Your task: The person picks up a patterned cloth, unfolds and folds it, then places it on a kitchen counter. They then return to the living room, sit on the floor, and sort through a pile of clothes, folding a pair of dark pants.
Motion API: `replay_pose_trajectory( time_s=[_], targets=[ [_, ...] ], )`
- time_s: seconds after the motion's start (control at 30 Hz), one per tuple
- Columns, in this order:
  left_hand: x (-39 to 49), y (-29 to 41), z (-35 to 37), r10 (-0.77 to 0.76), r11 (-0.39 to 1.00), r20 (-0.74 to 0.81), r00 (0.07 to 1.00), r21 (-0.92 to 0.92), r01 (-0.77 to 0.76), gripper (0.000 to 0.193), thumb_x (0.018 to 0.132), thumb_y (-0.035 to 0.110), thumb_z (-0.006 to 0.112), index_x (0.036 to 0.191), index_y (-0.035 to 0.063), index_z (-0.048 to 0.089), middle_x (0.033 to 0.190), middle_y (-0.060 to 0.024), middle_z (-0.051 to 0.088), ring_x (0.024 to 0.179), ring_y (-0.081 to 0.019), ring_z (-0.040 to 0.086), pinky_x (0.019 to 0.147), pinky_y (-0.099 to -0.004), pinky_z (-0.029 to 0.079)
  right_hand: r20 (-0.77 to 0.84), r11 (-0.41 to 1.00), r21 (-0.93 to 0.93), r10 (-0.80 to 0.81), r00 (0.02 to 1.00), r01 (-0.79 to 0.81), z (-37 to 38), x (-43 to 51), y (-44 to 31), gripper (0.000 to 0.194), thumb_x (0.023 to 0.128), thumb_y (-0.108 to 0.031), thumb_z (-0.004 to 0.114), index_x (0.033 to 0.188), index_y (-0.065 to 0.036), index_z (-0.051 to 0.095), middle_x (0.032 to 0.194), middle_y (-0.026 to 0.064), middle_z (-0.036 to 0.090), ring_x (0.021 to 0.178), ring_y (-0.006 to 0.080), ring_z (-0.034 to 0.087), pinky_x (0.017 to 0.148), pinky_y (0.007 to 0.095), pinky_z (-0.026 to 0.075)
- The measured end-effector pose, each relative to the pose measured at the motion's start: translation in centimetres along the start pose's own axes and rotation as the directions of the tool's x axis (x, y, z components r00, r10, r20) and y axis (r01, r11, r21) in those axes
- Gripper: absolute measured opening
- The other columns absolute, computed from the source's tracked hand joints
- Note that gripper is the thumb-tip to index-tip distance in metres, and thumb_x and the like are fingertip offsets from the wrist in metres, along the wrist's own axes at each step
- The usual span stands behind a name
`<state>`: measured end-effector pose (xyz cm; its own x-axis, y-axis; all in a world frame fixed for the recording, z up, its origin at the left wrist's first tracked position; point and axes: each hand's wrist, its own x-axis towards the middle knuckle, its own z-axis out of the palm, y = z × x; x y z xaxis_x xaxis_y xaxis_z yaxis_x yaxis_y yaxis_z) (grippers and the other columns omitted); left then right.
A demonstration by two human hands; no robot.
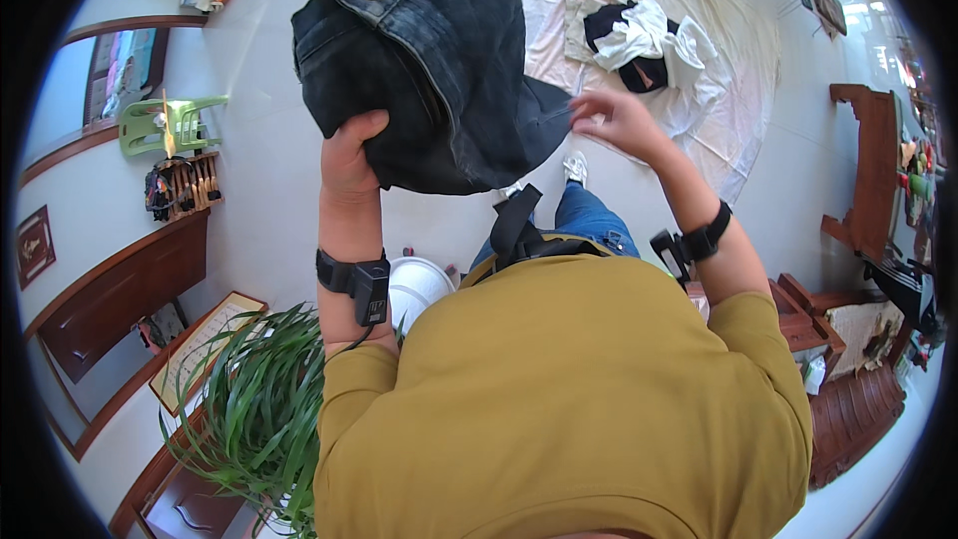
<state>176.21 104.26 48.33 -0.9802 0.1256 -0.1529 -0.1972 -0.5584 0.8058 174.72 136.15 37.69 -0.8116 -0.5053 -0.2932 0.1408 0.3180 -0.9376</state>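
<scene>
Raised in front of me is a dark denim garment (479,52) with a metal button and a fly, partly bunched. My left hand (355,146) grips its lower left part, thumb on top and the fingers hidden under the cloth. At the garment's right-hand corner is my right hand (610,120), slightly blurred, with its thumb and fingertips at the edge; whether they pinch the cloth I cannot tell. Beyond it, white cloth (636,34) and black cloth (602,19) lie heaped on a pale sheet (737,120) spread over the floor.
A white bucket-like container (419,288) stands by my left side, near a leafy potted plant (262,397). Farther left are a green plastic chair (142,127) and a wooden rack (198,183). Dark wooden furniture (872,172) stands at the right. My shoes are below the garment.
</scene>
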Motion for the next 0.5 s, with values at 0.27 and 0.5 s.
replay_pose_trajectory(
  time_s=[0.27,0.5],
  targets=[
    [-0.6,3.6,3.9,0.104,0.979,0.245,0.964,0.145,-0.142,0.057,0.067,0.002,0.058,0.123,-0.0045,0.046,0.120,-0.0143,0.055,0.108,-0.0267,0.054,0.093,-0.0349,0.043,-0.134,0.866,-0.227,-0.481,0.866,0.445,-2.8,8.6,-1.7,0.046,0.081,-0.021,0.062,0.123,-0.005,0.051,0.123,0.0152,0.053,0.115,0.0235,0.048,0.096,0.0331,0.037],
    [-2.3,6.6,-2.4,0.047,0.997,0.439,0.897,0.036,-0.070,0.084,0.072,0.041,0.069,0.134,-0.0028,0.033,0.132,-0.0147,0.045,0.121,-0.0248,0.045,0.101,-0.0374,0.036,-0.108,0.808,-0.319,-0.550,0.828,0.495,-3.8,7.4,-5.3,0.038,0.083,-0.031,0.059,0.116,-0.011,0.058,0.118,0.0112,0.058,0.111,0.0276,0.052,0.094,0.0361,0.039]
  ],
)
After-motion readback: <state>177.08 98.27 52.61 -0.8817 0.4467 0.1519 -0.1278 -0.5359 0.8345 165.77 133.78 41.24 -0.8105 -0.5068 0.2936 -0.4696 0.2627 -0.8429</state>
